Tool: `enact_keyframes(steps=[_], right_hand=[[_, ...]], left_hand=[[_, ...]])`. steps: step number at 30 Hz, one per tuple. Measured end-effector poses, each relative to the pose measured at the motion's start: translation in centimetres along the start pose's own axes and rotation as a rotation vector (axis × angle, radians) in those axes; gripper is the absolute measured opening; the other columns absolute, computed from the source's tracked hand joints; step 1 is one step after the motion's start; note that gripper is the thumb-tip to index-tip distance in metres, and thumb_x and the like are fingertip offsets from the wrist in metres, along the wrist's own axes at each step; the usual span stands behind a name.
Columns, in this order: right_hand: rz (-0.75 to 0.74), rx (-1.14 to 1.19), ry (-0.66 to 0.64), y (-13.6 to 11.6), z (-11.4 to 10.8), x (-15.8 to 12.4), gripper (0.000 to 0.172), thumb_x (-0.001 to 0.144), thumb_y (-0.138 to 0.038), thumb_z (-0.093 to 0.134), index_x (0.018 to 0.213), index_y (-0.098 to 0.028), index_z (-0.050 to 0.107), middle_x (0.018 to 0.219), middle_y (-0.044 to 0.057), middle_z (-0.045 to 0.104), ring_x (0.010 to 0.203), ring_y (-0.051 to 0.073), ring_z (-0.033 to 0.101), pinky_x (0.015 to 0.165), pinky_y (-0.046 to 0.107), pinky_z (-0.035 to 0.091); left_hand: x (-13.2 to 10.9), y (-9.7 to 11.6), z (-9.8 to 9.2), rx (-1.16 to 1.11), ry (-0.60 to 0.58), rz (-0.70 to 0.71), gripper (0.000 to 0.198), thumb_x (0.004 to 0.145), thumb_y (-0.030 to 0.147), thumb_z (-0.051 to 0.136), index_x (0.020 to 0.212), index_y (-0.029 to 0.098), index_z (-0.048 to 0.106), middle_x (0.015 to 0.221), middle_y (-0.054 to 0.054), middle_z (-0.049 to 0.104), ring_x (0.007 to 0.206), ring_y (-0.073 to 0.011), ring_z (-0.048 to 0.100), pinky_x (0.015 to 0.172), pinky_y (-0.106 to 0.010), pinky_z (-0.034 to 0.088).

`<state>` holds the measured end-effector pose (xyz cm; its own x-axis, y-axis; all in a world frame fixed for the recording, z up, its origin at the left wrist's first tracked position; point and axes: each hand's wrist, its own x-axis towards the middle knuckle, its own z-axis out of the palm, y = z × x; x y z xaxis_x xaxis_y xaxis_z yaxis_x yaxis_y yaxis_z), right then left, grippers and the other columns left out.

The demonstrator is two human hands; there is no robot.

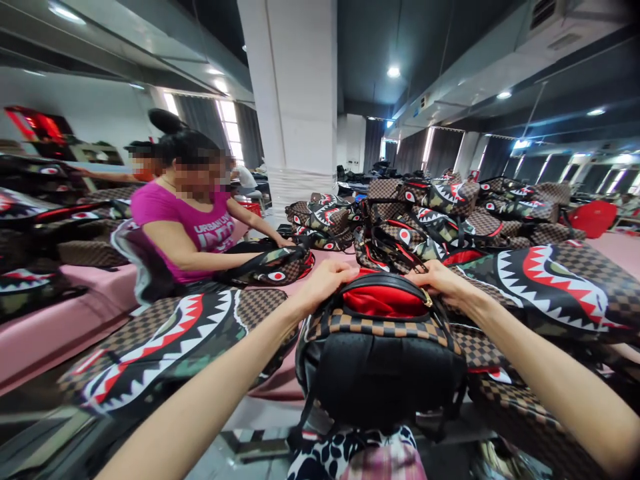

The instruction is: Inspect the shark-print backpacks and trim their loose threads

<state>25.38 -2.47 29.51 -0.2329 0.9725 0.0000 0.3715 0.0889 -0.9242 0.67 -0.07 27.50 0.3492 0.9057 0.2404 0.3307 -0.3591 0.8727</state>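
Observation:
A black backpack with brown checkered trim point(383, 373) stands in front of me at the table edge, its black back panel towards me. Its top is unzipped, and red lining point(385, 299) shows inside. My left hand point(333, 277) grips the left side of the opening's rim, fingers curled over it. On the opposite side my right hand point(437, 280) is closed on the rim, close to a gold-coloured zipper pull point(427, 298). The front of the backpack faces away and is hidden.
Shark-mouth backpacks lie on both sides, one at left point(175, 343) and one at right point(555, 287). More are heaped at the back point(440, 200) of the pink table point(327, 256). A co-worker in a magenta shirt point(193, 223) handles another backpack point(265, 267). A white pillar point(295, 100) rises behind.

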Motion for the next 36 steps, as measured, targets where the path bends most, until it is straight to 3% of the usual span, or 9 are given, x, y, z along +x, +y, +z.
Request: enact_keyframes(steps=[5,7,11,14,18,22,28,33,36], right_hand=[[0.024,0.124,-0.012,0.3,0.5,0.8,0.039,0.054,-0.040,0.073,0.050,-0.016,0.043,0.042,-0.010,0.030,0.037,0.001,0.015,0.037,0.021,0.004],[0.021,0.128,-0.035,0.3,0.5,0.7,0.035,0.055,-0.040,0.072,0.052,-0.015,0.047,0.043,-0.009,0.034,0.037,0.001,0.018,0.037,0.021,0.006],[-0.002,0.099,0.002,0.7,1.2,0.1,0.034,0.058,-0.040,0.071,0.052,-0.015,0.049,0.044,-0.007,0.040,0.038,0.003,0.025,0.039,0.021,0.013],[-0.010,0.107,0.056,1.0,1.6,-0.4,0.034,0.058,-0.041,0.070,0.052,-0.016,0.049,0.044,-0.006,0.041,0.039,0.004,0.029,0.041,0.021,0.018],[-0.017,0.141,0.045,0.9,1.8,-1.1,0.032,0.058,-0.039,0.070,0.053,-0.015,0.050,0.046,-0.006,0.044,0.041,0.005,0.033,0.042,0.021,0.020],[-0.040,0.135,0.055,0.9,2.1,-0.8,0.031,0.058,-0.038,0.069,0.051,-0.015,0.049,0.046,-0.005,0.047,0.042,0.006,0.037,0.043,0.021,0.023],[-0.158,0.066,0.130,1.2,1.1,-0.3,0.032,0.064,-0.044,0.066,0.061,-0.013,0.059,0.052,-0.003,0.053,0.047,0.008,0.043,0.045,0.022,0.030],[-0.266,0.082,0.486,2.9,0.4,-6.4,0.034,0.073,-0.046,0.060,0.060,-0.014,0.062,0.055,0.000,0.058,0.055,0.012,0.052,0.055,0.023,0.039],[-0.195,-0.079,0.404,3.9,1.6,-10.8,0.036,0.077,-0.044,0.055,0.058,-0.015,0.064,0.058,0.002,0.062,0.060,0.015,0.056,0.058,0.024,0.040]], left_hand=[[-4.6,2.9,1.7,0.336,0.363,0.479,0.031,0.086,0.035,0.040,0.090,0.015,0.063,0.090,-0.007,0.065,0.086,-0.0179,0.057,0.079,-0.029,0.042],[-5.4,4.1,2.7,0.479,0.016,0.560,0.033,0.087,0.037,0.040,0.100,0.016,0.061,0.099,-0.009,0.064,0.092,-0.0199,0.057,0.083,-0.031,0.042],[-3.6,6.1,3.6,0.597,-0.798,0.280,0.045,0.082,0.045,0.047,0.118,0.019,0.053,0.108,-0.008,0.064,0.089,-0.0208,0.061,0.076,-0.028,0.045],[-2.2,6.9,3.6,0.563,-1.128,0.174,0.045,0.079,0.047,0.052,0.116,0.021,0.057,0.109,-0.005,0.064,0.090,-0.0200,0.061,0.074,-0.024,0.045],[-2.2,6.9,3.9,0.628,-1.078,0.032,0.046,0.068,0.051,0.062,0.100,0.018,0.065,0.091,-0.006,0.069,0.080,-0.0223,0.063,0.068,-0.026,0.046],[-1.8,5.3,3.8,0.241,-1.293,-0.048,0.040,0.066,0.042,0.066,0.098,0.019,0.064,0.097,-0.001,0.067,0.086,-0.0194,0.060,0.070,-0.024,0.046],[-0.9,3.8,3.2,0.221,-0.953,-0.085,0.041,0.070,0.052,0.060,0.092,0.018,0.065,0.089,0.000,0.064,0.081,-0.0165,0.056,0.069,-0.022,0.041],[-0.2,4.2,3.0,0.136,-0.846,-0.144,0.039,0.058,0.042,0.072,0.089,0.019,0.065,0.084,0.002,0.063,0.081,-0.0156,0.054,0.071,-0.021,0.038],[0.1,4.2,3.2,0.082,-0.871,-0.191,0.043,0.054,0.042,0.074,0.088,0.018,0.064,0.079,0.003,0.061,0.075,-0.0143,0.053,0.067,-0.020,0.037]])
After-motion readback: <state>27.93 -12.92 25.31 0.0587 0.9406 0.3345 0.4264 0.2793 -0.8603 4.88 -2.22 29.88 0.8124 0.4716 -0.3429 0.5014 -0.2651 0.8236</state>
